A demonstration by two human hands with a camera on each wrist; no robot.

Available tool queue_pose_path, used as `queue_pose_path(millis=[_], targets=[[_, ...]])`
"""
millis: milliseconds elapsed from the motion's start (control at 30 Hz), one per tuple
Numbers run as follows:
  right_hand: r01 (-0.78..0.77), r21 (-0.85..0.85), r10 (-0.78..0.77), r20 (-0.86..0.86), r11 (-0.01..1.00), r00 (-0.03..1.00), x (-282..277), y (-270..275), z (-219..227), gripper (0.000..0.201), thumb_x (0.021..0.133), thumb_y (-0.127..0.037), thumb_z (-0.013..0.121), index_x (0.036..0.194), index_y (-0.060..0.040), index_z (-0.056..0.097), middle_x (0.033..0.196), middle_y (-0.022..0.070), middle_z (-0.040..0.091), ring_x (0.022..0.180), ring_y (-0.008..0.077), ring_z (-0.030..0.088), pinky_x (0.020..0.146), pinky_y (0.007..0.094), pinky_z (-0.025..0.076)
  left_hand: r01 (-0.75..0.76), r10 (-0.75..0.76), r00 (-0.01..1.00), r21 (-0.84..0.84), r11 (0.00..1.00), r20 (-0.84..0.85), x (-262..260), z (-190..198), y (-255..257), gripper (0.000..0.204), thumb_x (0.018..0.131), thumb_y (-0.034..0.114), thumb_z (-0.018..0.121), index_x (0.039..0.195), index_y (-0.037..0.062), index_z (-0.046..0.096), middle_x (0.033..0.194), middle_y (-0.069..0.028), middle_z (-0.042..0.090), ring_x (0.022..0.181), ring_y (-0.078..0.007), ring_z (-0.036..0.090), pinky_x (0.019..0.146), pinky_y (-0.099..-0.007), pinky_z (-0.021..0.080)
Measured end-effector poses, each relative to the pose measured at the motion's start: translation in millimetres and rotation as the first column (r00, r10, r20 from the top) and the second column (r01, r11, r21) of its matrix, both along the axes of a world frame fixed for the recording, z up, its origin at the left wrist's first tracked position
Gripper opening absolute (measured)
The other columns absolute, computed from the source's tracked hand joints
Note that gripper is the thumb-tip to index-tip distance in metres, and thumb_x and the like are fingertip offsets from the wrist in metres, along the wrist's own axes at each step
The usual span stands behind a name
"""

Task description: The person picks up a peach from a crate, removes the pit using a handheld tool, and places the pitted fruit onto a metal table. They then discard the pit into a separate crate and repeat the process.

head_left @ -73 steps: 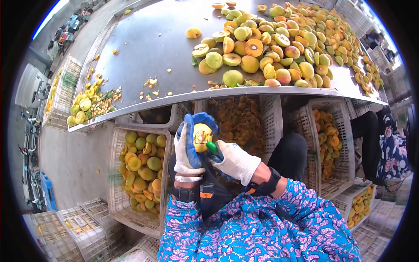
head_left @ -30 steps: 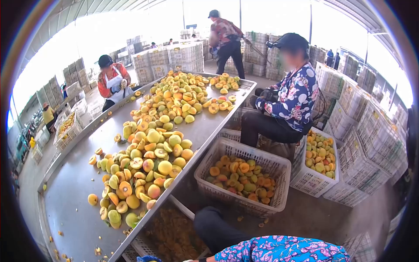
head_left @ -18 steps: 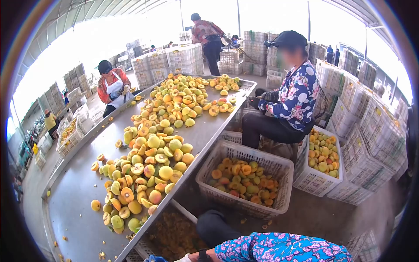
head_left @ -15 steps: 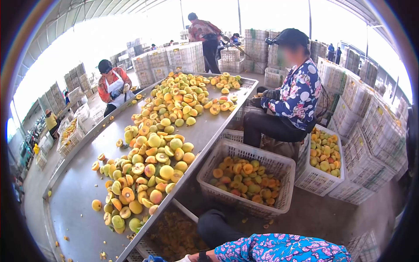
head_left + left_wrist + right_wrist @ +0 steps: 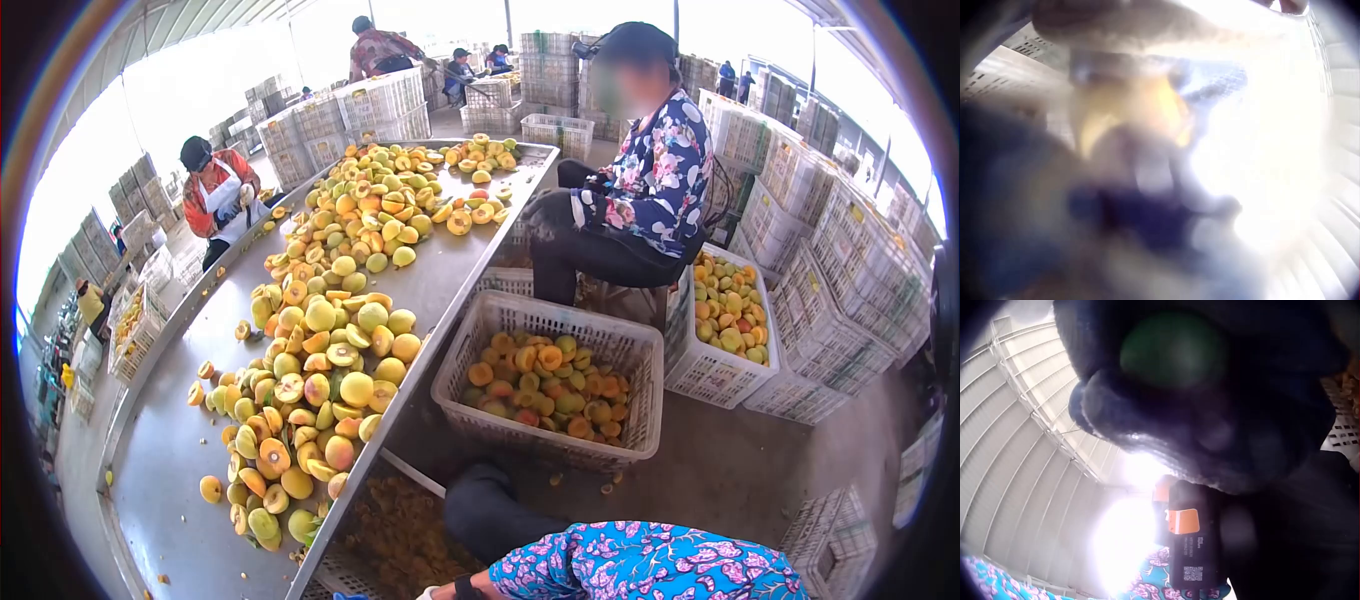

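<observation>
Evidently, a green handle (image 5: 1172,353) lies within curled right fingers (image 5: 1125,419); whether left fingers (image 5: 348,597) grip yellow fruit (image 5: 1163,103), I cannot tell.

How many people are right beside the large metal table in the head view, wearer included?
3: the camera wearer, bottom; a floral-topped person, right; an aproned person, left. More may be hidden.

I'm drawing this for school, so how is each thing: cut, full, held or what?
Heaped stone fruit: many halved, some seemingly whole.
Metal table: partly covered, crumbs scattered.
Near crate: partly filled with fruit.
Crate behind the seated person: nearly full.
Crate under the table: holding brownish scraps.
Green handle: held.
Right hand: gloved, gripping that handle.
Left hand: mostly cut off or blurred, grip unclear.
</observation>
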State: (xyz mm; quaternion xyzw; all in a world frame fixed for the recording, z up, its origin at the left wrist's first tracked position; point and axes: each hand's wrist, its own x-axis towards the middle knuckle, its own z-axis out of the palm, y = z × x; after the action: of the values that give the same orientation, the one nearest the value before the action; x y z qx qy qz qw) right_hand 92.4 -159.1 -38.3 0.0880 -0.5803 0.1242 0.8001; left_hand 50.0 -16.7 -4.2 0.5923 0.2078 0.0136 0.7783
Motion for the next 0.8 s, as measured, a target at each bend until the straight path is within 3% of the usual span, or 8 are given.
queue_pose_path(millis=[67,167,300,333,367,400,500,800], targets=[[-0.277,-0.386,0.209,-0.210,0.880,0.955,7,-14,-5,0.016,0.070,-0.023,0.075,0.071,-0.0178,0.060,0.073,0.0117,0.060,0.067,0.0312,0.056,0.062,0.0455,0.043,0.086,-0.087,0.993,-0.009,0.996,-0.080,13,8,-5,0.032,0.096,0.024,0.048,0.070,0.0069,0.052,0.057,-0.0016,0.049,0.046,-0.0112,0.043,0.043,-0.0264,0.035],[-0.828,-0.520,0.501,-0.784,-0.209,0.366,14,6,-53,0.020,0.089,-0.021,0.052,0.071,-0.0154,0.057,0.058,-0.0030,0.050,0.054,0.0095,0.053,0.045,0.0282,0.040,0.117,-0.122,0.991,-0.103,0.988,-0.047,19,-7,12,0.024,0.088,0.020,0.058,0.081,-0.0037,0.060,0.067,-0.0107,0.057,0.057,-0.0230,0.057,0.056,-0.0350,0.050],[-0.882,-0.291,0.282,-0.940,-0.371,0.191,26,2,-45,0.029,0.096,-0.029,0.035,0.075,-0.0158,0.049,0.057,-0.0067,0.037,0.044,0.0067,0.040,0.041,0.0222,0.034,-0.027,0.005,0.996,-0.264,0.964,-0.085,38,6,-3,0.019,0.087,0.016,0.063,0.083,-0.0026,0.060,0.069,-0.0093,0.059,0.058,-0.0205,0.057,0.053,-0.0333,0.049],[-0.911,-0.022,0.309,-0.944,-0.413,-0.117,31,-2,-40,0.025,0.096,-0.027,0.041,0.077,-0.0142,0.052,0.058,-0.0065,0.041,0.045,0.0067,0.044,0.040,0.0216,0.036,-0.089,0.064,0.994,-0.321,0.943,-0.087,41,3,-4,0.018,0.087,0.015,0.063,0.085,-0.0019,0.061,0.070,-0.0086,0.060,0.058,-0.0204,0.058,0.054,-0.0340,0.050],[-0.786,-0.539,0.234,-0.841,-0.303,0.487,36,-5,-31,0.020,0.094,-0.024,0.050,0.078,-0.0132,0.054,0.057,-0.0062,0.045,0.045,0.0065,0.048,0.039,0.0202,0.038,-0.115,0.083,0.991,-0.355,0.928,-0.104,43,-1,-1,0.018,0.088,0.016,0.063,0.088,-0.0022,0.061,0.073,-0.0095,0.062,0.060,-0.0210,0.059,0.055,-0.0350,0.051],[-0.615,-0.724,0.148,-0.676,-0.312,0.722,41,-15,-1,0.014,0.091,-0.022,0.058,0.081,-0.0119,0.058,0.056,-0.0050,0.048,0.046,0.0070,0.052,0.039,0.0189,0.039,-0.147,0.092,0.982,-0.358,0.922,-0.167,43,-5,-1,0.019,0.088,0.016,0.064,0.089,-0.0022,0.061,0.074,-0.0102,0.062,0.061,-0.0213,0.060,0.055,-0.0353,0.051],[-0.240,-0.845,0.112,-0.329,-0.478,0.938,42,-13,0,0.017,0.089,-0.025,0.059,0.082,-0.0101,0.063,0.057,-0.0011,0.053,0.043,0.0106,0.050,0.037,0.0265,0.038,-0.151,0.056,0.965,-0.363,0.920,-0.257,45,-18,3,0.022,0.087,0.018,0.066,0.091,-0.0029,0.061,0.076,-0.0119,0.064,0.064,-0.0227,0.062,0.056,-0.0362,0.053],[-0.183,-0.848,0.139,-0.286,-0.498,0.948,52,-14,2,0.019,0.089,-0.024,0.059,0.083,-0.0073,0.065,0.059,-0.0023,0.055,0.044,0.0103,0.049,0.039,0.0243,0.037,-0.212,0.081,0.959,-0.496,0.842,-0.272,44,-37,8,0.028,0.089,0.026,0.063,0.094,-0.0014,0.063,0.078,-0.0119,0.065,0.065,-0.0249,0.063,0.059,-0.0367,0.054]])
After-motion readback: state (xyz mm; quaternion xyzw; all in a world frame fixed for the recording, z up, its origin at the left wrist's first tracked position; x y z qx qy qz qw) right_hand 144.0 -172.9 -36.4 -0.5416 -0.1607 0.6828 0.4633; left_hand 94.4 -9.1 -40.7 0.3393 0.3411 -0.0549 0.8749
